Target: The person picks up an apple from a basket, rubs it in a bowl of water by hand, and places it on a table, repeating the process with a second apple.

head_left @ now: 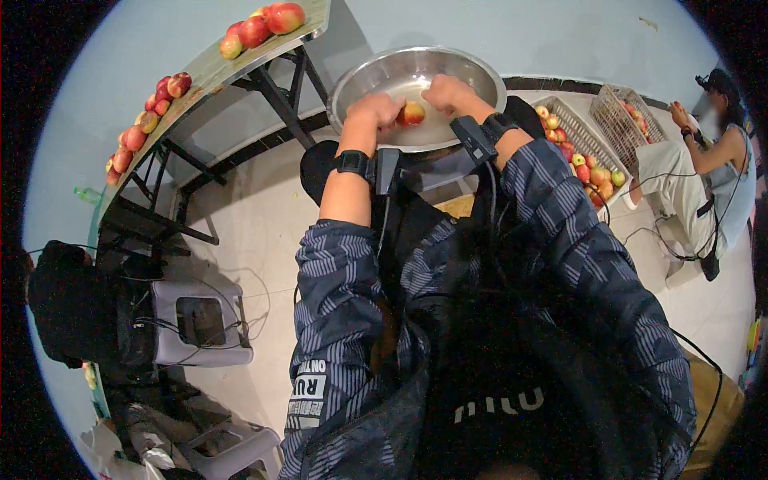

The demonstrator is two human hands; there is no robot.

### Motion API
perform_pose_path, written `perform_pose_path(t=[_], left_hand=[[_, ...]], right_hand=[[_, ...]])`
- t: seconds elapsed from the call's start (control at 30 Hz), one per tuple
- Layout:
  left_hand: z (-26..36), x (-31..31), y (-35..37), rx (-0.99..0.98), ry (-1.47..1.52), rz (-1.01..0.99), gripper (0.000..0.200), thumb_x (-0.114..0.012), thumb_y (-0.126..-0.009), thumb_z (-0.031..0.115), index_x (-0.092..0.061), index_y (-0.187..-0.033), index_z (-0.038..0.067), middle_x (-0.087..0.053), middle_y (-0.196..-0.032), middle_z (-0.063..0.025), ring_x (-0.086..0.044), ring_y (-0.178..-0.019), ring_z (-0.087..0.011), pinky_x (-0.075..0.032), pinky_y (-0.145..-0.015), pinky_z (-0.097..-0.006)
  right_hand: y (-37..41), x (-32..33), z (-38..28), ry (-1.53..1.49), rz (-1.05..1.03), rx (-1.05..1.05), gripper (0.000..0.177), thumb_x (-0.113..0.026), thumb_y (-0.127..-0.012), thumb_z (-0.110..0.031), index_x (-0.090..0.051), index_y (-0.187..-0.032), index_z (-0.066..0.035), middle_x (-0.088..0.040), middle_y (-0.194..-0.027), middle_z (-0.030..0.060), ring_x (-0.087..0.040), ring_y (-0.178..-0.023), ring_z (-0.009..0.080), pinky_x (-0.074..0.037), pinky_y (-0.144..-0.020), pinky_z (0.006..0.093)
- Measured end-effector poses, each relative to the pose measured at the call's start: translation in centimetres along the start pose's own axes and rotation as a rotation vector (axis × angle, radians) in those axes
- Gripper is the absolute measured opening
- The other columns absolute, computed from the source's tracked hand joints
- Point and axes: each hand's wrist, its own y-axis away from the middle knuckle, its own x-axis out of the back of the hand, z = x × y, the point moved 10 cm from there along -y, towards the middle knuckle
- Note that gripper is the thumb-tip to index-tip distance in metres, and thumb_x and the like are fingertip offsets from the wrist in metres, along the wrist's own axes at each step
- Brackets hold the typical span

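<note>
A large round metal basin (368, 73) stands in front of me, and both my hands are over it. My left hand (378, 110) is closed at the left side of a red and yellow apple (411, 114), its fingers against the fruit. To the right and slightly farther off, my right hand (450, 93) has its fingers curled in, apart from the apple. Whatever it may hold is hidden.
Apples (256, 30) lie in groups along a narrow table (210, 74) on the left. To the right are a crate of apples (584, 160) and a second crate (620, 112). A seated person (724, 152) is at far right. Stools (164, 320) and cables occupy the left floor.
</note>
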Motion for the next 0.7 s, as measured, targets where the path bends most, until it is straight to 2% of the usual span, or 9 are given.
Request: perform_pose_path(t=[0.1, 0.2, 0.3, 0.4, 0.5, 0.6, 0.7], left_hand=[[0.3, 0.4, 0.5, 0.01, 0.009, 0.024, 0.066, -0.038, -0.094, 0.061, -0.074, -0.078, 0.008, -0.072, -0.075, -0.0057, -0.07, -0.083, -0.0233, -0.051, -0.084, -0.0381], [0.4, 1.0, 1.1, 0.021, -0.031, 0.045, 0.068, -0.04, -0.091, 0.066, -0.074, -0.085, 0.007, -0.074, -0.084, -0.008, -0.07, -0.086, -0.0246, -0.051, -0.086, -0.0386], [0.8, 1.4, 0.3, -0.079, -0.078, 0.169, 0.061, -0.047, -0.094, 0.057, -0.073, -0.093, 0.002, -0.072, -0.089, -0.0157, -0.069, -0.086, -0.0273, -0.052, -0.082, -0.0395], [2.7, 0.9, -0.2, -0.314, 0.063, 0.128, 0.044, -0.057, -0.092, 0.041, -0.069, -0.106, 0.002, -0.07, -0.105, -0.017, -0.067, -0.099, -0.0274, -0.051, -0.088, -0.0392], [3.6, 3.3, 1.4, -0.549, 0.318, 0.458, 0.037, -0.062, -0.087, 0.024, -0.064, -0.117, 0.003, -0.068, -0.114, -0.016, -0.065, -0.104, -0.0281, -0.05, -0.092, -0.0396], [2.6, 4.4, 0.3, -0.503, 0.321, 0.554, 0.036, -0.062, -0.085, 0.018, -0.063, -0.118, 0.004, -0.065, -0.119, -0.0169, -0.063, -0.107, -0.0295, -0.049, -0.093, -0.0404], [1.8, 4.1, -0.1, -0.398, 0.224, 0.501, 0.031, -0.06, -0.087, 0.021, -0.065, -0.112, 0.005, -0.067, -0.112, -0.0182, -0.065, -0.103, -0.0322, -0.05, -0.09, -0.0414]], right_hand=[[0.1, 0.0, -0.1, -0.096, -0.019, 0.014, 0.053, -0.046, -0.094, -0.041, -0.067, -0.093, 0.007, -0.071, -0.081, 0.0177, -0.071, -0.069, 0.0286, -0.058, -0.068, 0.043], [0.9, 0.2, -0.2, -0.163, -0.034, 0.005, 0.066, -0.039, -0.098, -0.053, -0.066, -0.098, 0.007, -0.071, -0.081, 0.0171, -0.07, -0.069, 0.0287, -0.058, -0.068, 0.044], [1.1, 0.3, -0.7, -0.168, -0.042, 0.029, 0.073, -0.034, -0.098, -0.06, -0.066, -0.1, 0.006, -0.071, -0.081, 0.0171, -0.07, -0.069, 0.0291, -0.058, -0.067, 0.0437], [1.5, 0.4, -0.7, -0.15, -0.061, 0.014, 0.074, -0.03, -0.098, -0.061, -0.067, -0.095, 0.003, -0.071, -0.08, 0.0164, -0.069, -0.068, 0.0288, -0.057, -0.066, 0.0422], [2.0, 0.9, -0.9, -0.139, -0.046, 0.02, 0.075, -0.028, -0.098, -0.062, -0.068, -0.092, 0.001, -0.071, -0.08, 0.015, -0.069, -0.066, 0.0283, -0.056, -0.067, 0.0416], [2.1, 1.1, -0.6, -0.142, -0.035, -0.035, 0.07, -0.03, -0.098, -0.058, -0.071, -0.09, -0.002, -0.072, -0.08, 0.0126, -0.07, -0.081, 0.0291, -0.051, -0.085, 0.0467], [1.9, 1.0, -0.4, -0.154, -0.032, -0.038, 0.068, -0.032, -0.098, -0.057, -0.072, -0.094, -0.002, -0.073, -0.08, 0.0118, -0.071, -0.084, 0.0289, -0.051, -0.087, 0.0463]])
